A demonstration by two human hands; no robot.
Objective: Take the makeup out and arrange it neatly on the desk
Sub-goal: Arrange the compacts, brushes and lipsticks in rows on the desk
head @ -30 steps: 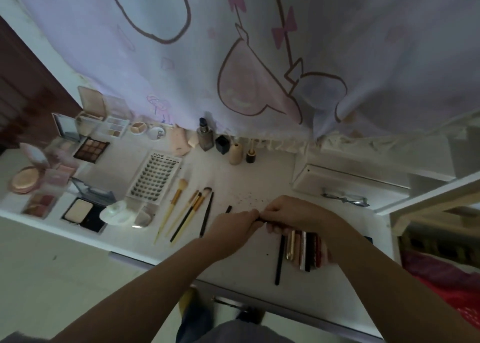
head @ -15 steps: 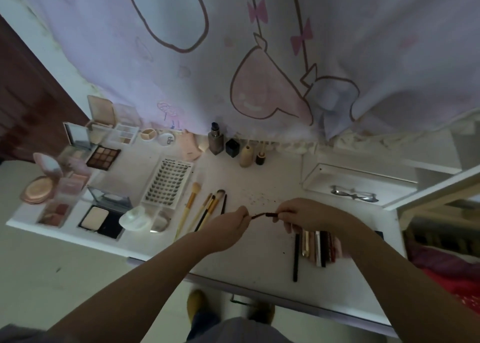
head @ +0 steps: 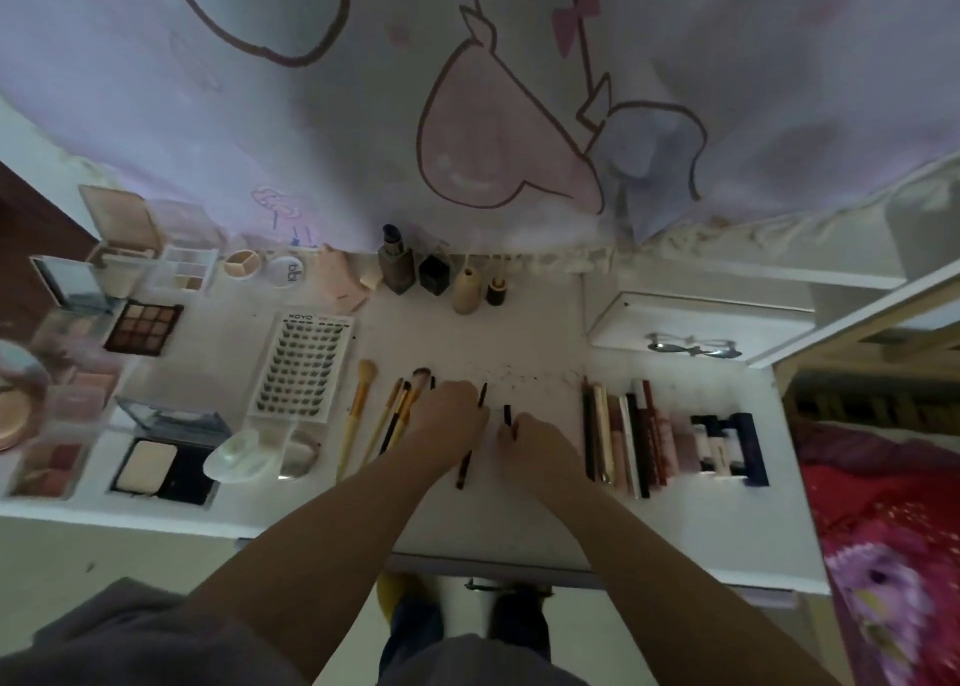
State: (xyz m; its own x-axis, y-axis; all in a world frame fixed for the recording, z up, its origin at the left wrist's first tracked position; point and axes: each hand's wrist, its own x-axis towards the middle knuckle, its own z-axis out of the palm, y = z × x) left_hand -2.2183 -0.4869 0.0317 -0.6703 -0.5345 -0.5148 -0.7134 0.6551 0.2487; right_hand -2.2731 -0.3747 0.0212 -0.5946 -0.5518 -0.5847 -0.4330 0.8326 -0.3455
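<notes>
- Now the two hands have come apart and dropped to the desk (head: 519, 529); half a second ago they were lifted above it, drawing a dark thin pencil open between them.
- Left hand (head: 447, 420), at centre frame, lies over the upper part of that dark pencil (head: 470, 441), which rests on the white surface with its tip showing past the knuckles and its tail running toward the lower edge of the frame. Whether the fingers pinch it or merely press it down, I cannot tell; they are curled over it and hidden.
- Right hand (head: 530, 441), just right of centre, pinches a short dark cap (head: 507, 415) that stands up from its fingertips, apart from the pencil.
- My reading: the pencil is being laid out beside the brushes (head: 387, 415) at centre left, and the cap has yet to go back on or be set down.
- Laid out already: a tight row of lip pencils and tubes (head: 634, 436) at centre right, small boxed items (head: 727, 446) just beyond them, a lash tray (head: 301, 368) left of the brushes, palettes and compacts (head: 145, 326) at far left, and bottles (head: 397, 264) along the back edge under the curtain (head: 363, 113).
- Most of the makeup looks placed, so the task seems near its end.
</notes>
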